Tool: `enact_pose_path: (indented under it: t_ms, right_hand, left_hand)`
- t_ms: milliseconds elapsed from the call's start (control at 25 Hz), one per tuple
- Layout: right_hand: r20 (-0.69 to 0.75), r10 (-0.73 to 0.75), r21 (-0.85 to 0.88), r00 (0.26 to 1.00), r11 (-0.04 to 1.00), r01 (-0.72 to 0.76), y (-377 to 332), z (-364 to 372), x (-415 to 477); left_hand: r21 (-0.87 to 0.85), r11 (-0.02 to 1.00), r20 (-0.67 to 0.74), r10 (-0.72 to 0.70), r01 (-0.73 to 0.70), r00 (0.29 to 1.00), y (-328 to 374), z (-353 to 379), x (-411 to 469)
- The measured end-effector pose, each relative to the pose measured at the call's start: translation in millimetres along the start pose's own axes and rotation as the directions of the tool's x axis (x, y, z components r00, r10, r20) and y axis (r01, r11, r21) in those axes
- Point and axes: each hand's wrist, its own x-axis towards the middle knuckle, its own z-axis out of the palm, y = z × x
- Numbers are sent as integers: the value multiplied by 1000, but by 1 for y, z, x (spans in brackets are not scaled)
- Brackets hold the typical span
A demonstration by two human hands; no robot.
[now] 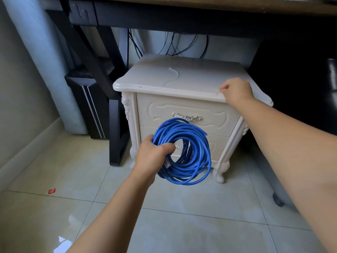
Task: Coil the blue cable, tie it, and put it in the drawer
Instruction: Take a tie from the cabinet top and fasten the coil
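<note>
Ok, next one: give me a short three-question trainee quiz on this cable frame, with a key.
1. True or false: the blue cable is already coiled and is held by the left hand.
2. Where is the right hand? A) on the upper drawer handle; B) at the front edge of the nightstand top, pinching a thin pale strip; C) flat on the floor.
3. Fill in: both drawers are ___.
Key: 1 true; 2 B; 3 closed.
</note>
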Motion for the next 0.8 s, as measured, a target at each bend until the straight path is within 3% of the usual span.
enact_pose_path:
  t_ms: [280, 360, 560, 800]
  right_hand:
    - [5, -17, 105, 1000, 994, 17, -14, 3, -23]
    - [-48, -43, 231, 998, 972, 53, -28, 2, -42]
    - [-115, 14, 665, 993, 744, 66, -54, -9, -105]
    - [-76, -2, 896, 997, 438, 69, -59, -52, -177]
  left_hand:
    - [-28, 1000, 23, 13, -13, 1000, 0, -2, -10]
    - [-26, 1000, 7, 9, -9, 1000, -1, -4, -10]
    - [-25, 999, -68, -46, 44, 997, -6, -12, -11]
    - [-27, 999, -103, -44, 41, 994, -9, -14, -24]
